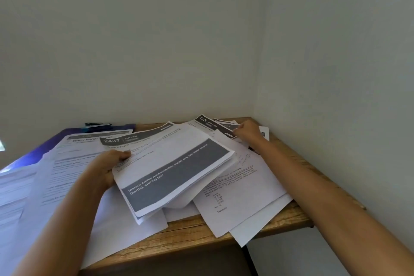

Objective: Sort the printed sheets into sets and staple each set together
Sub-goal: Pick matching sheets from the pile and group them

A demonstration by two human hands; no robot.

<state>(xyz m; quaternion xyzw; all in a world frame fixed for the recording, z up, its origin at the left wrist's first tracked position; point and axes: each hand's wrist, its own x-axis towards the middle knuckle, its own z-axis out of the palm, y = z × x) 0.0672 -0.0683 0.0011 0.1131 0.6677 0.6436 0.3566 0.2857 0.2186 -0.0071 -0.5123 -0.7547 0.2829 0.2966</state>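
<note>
Table (190,234): wooden, set into the wall corner, and I see it covered with paper.
Loose sheets (237,188): spread overlapping from the left edge to the far right corner, some hanging over the near edge.
Purple folder (42,150): far left, under the sheets.
Held stack (177,170): mid-table, lifted above the loose sheets; its long axis runs from near left to far right, the dark printed band running the same way.
Left hand (107,164): clamped on the stack's left edge, thumb on top.
Right hand (247,130): far right, fingers bent onto the dark-headed sheets (208,122); I cannot tell if it pinches one.
Black object (97,125): far left, by the wall, beyond the folder.
</note>
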